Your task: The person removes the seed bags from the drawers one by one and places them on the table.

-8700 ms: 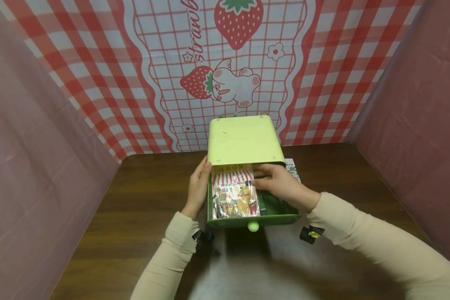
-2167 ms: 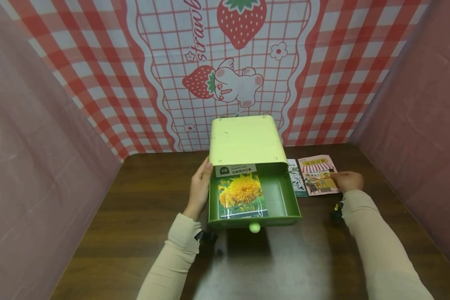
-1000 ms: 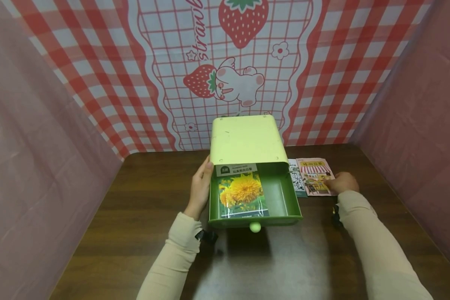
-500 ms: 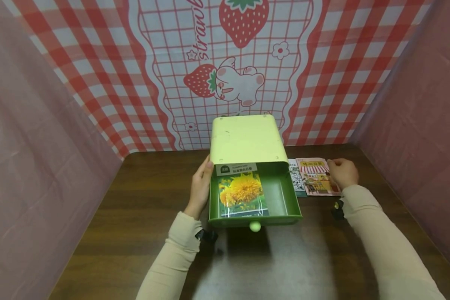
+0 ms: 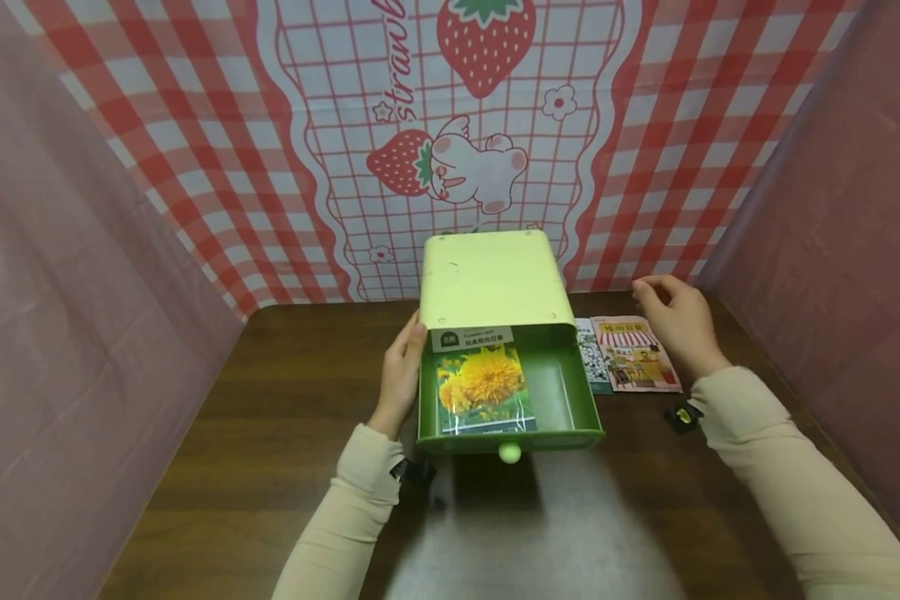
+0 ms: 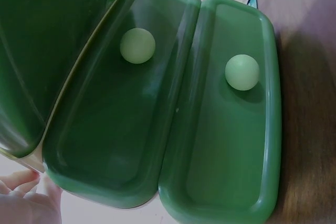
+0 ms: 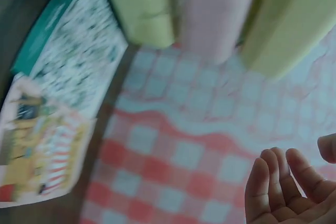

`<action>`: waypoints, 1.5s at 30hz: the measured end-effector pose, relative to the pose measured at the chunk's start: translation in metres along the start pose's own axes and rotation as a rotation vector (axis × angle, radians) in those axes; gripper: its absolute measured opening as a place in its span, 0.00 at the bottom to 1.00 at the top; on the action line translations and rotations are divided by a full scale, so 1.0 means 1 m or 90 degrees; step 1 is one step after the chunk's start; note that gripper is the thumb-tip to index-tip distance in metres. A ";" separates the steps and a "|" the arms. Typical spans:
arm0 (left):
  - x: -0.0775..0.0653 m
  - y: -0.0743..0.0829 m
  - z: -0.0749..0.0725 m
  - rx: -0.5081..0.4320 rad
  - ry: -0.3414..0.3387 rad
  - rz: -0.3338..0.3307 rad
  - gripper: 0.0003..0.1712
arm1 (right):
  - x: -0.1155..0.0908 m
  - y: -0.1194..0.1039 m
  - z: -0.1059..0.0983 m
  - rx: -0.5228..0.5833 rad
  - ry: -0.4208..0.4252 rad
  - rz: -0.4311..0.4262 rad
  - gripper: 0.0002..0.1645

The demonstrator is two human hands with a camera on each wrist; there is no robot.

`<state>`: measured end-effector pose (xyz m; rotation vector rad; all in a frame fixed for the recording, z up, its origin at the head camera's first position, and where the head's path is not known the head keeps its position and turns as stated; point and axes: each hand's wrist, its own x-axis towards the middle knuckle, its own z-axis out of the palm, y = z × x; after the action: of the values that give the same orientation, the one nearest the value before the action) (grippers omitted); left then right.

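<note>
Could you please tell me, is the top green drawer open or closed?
Open: the top green drawer sticks out of the cabinet, exposing the flower packet inside.

The left grip (image 5: pixel 397 373) touches the cabinet (image 5: pixel 497 279); the right grip (image 5: pixel 681 323) hovers near a pink packet (image 5: pixel 632 360).

The pale yellow-green cabinet (image 5: pixel 491 279) stands upright on the counter (image 5: pixel 270 433), the left hand (image 5: pixel 401 367) touching its side toward eight o'clock. Its top drawer (image 5: pixel 558 400), darker green with a round pale knob (image 5: pixel 509 452), is pulled out toward six o'clock; two lower drawer fronts (image 6: pixel 226 140) sit closed. Inside, at the drawer's nine o'clock side, a yellow-flower packet (image 5: pixel 487 379) lies flat, picture up. Toward four o'clock from the cabinet, a pink packet (image 5: pixel 633 354) with a striped-awning shop picture lies flat, slightly overlapping a white-patterned, green-edged packet (image 5: pixel 592 354). The right hand (image 5: pixel 681 321) is near the pink one, toward two o'clock.
</note>
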<state>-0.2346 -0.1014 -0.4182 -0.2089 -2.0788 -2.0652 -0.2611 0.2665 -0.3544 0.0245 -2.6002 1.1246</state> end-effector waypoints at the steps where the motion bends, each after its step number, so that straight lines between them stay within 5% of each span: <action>1: 0.000 0.000 0.000 0.001 0.001 -0.001 0.29 | -0.003 -0.007 0.000 -0.002 0.001 -0.018 0.32; 12: -0.001 -0.001 0.000 0.001 0.001 -0.009 0.31 | -0.042 -0.078 0.011 -0.012 -0.054 -0.195 0.18; 25: 0.001 0.000 0.001 0.004 0.000 -0.005 0.26 | -0.072 -0.111 0.040 -0.071 -0.163 -0.400 0.12; 33: 0.002 -0.001 0.000 0.001 0.004 -0.013 0.26 | -0.075 -0.114 0.059 -0.252 -0.309 -0.380 0.37; 45: -0.001 -0.002 0.001 0.000 0.014 0.004 0.29 | -0.072 -0.114 0.069 -0.353 -0.358 -0.352 0.46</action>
<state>-0.2345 -0.1001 -0.4204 -0.1922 -2.0628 -2.0545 -0.1961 0.1308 -0.3390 0.9874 -2.9809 0.1967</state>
